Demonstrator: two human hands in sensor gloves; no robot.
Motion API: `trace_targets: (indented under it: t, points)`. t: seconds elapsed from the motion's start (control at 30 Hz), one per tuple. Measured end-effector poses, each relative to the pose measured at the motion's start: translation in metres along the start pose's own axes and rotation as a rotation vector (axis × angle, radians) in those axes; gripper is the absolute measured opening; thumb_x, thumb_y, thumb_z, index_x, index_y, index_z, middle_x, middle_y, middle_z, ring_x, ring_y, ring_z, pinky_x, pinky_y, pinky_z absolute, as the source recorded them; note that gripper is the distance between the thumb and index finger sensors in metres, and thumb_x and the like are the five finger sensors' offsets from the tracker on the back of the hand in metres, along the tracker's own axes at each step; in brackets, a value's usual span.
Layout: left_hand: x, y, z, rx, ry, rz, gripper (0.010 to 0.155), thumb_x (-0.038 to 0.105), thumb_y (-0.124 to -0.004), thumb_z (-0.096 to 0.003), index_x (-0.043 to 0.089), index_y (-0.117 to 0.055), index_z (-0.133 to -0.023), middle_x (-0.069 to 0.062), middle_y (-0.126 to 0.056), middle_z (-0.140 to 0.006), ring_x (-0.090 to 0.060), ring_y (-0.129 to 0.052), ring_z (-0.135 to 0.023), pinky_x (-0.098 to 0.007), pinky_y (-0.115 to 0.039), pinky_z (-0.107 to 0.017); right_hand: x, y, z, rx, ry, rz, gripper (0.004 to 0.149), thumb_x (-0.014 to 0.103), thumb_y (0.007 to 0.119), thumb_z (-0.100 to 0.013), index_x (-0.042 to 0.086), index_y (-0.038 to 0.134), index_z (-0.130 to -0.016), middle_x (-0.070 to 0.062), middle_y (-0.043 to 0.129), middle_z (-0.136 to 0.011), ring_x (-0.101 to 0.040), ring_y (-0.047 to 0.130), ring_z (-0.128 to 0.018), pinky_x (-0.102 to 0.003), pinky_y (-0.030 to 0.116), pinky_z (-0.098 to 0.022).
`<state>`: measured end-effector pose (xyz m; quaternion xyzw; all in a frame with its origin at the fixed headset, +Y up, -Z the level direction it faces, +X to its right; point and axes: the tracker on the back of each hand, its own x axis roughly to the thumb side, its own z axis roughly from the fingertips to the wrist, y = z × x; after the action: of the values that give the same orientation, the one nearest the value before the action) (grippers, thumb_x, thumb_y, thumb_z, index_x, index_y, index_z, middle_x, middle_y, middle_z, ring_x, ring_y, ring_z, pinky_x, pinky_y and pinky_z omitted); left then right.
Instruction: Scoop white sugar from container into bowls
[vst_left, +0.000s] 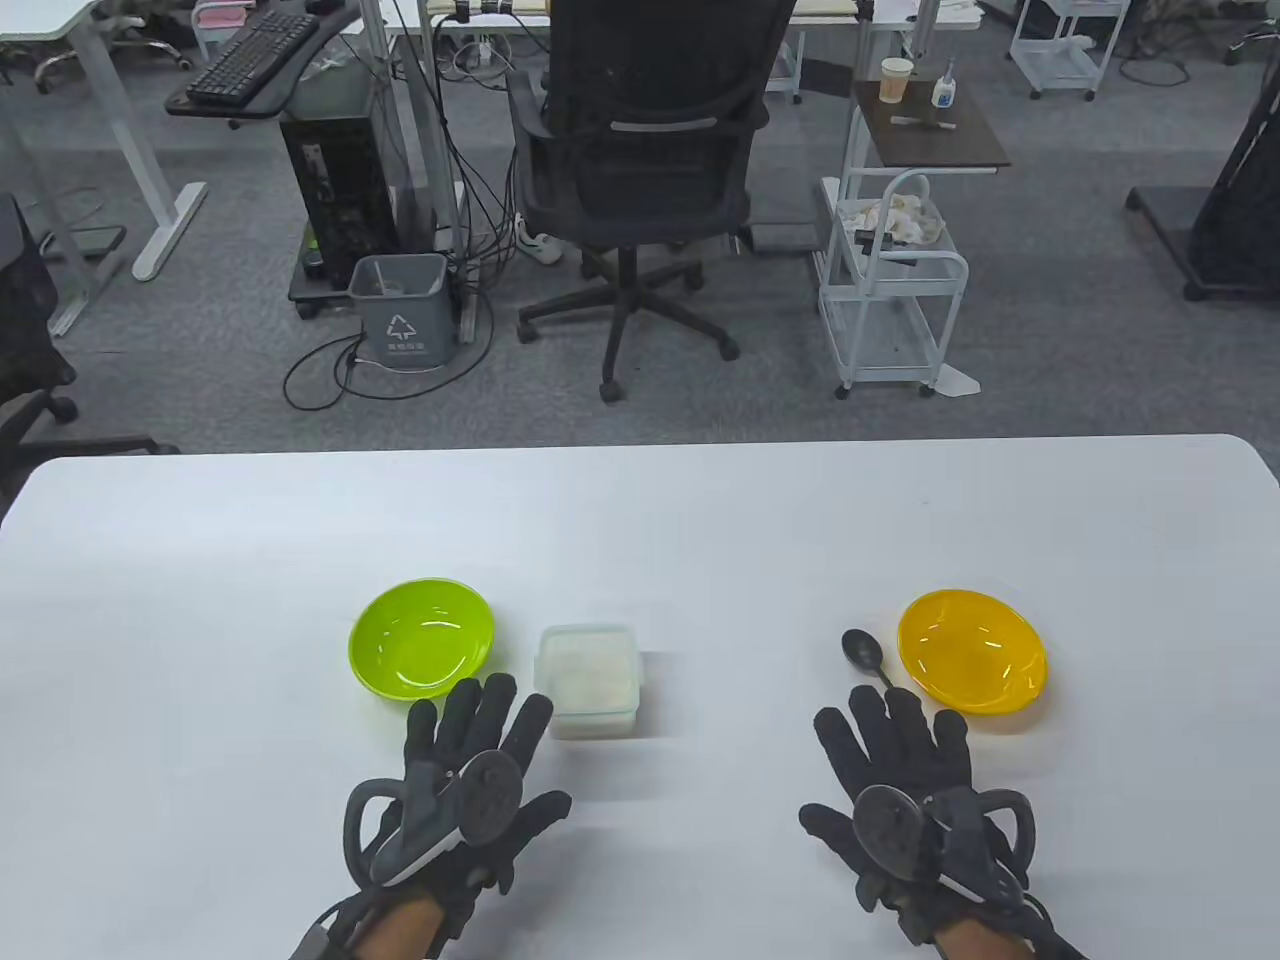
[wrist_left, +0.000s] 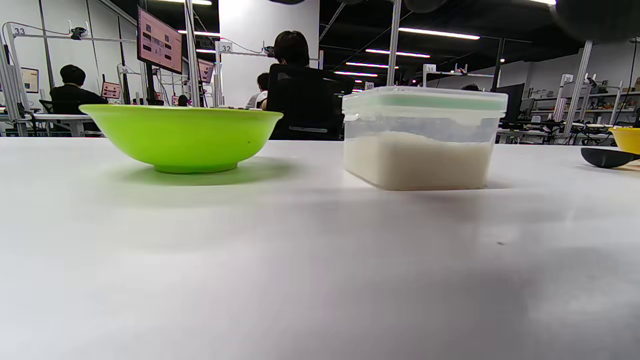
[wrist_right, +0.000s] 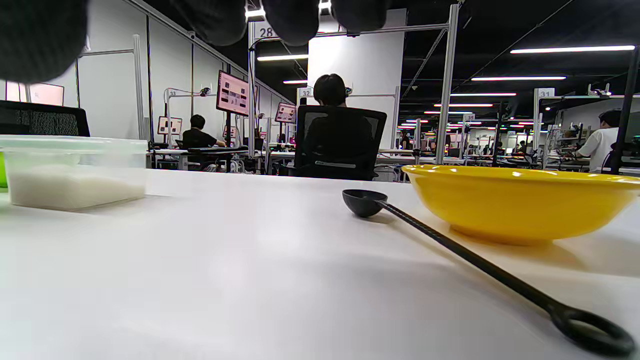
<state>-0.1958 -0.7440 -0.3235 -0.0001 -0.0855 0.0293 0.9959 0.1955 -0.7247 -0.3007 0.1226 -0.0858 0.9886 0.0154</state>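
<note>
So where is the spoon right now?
The black spoon lies on the table, right side of the table view, just left of the yellow bowl and ahead of the right hand.

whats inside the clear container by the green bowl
The clear container holds white sugar, filling roughly its lower half as seen through the side wall in the left wrist view. A translucent lid sits on top, so the sugar's surface is blurred from above in the table view.

green bowl (vst_left: 421, 637), yellow bowl (vst_left: 972, 650), black spoon (vst_left: 866, 655)
</note>
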Motion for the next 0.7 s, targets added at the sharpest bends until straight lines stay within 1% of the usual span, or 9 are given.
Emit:
trace_targets:
  t: [0.3, 0.7]
  points:
    - [-0.0002, -0.0006, 0.0005, -0.002, -0.006, 0.012, 0.089, 0.080, -0.066, -0.0361, 0.054, -0.030, -0.113, 0.013, -0.018, -0.126, -0.027, -0.026, -0.123, -0.058, -0.014, -0.082, 0.0009, 0.0006, -0.0001, 0.005, -0.001, -0.006, 0.083, 0.072, 0.070, -0.043, 0.040, 0.037, -0.111, -0.006, 0.028, -0.123, -0.040, 0.032, -0.116, -0.067, 0.028, -0.079]
    - [0.0045, -0.0057, -0.0028, -0.050, -0.027, -0.005, 0.090, 0.080, -0.066, -0.0360, 0.054, -0.029, -0.113, 0.011, -0.019, -0.127, -0.028, -0.026, -0.123, -0.057, -0.016, -0.083, 0.0005, 0.0023, 0.0004, 0.014, 0.003, -0.013, 0.083, 0.072, 0.070, -0.043, 0.039, 0.038, -0.111, -0.007, 0.030, -0.123, -0.040, 0.034, -0.116, -0.067, 0.029, -0.079]
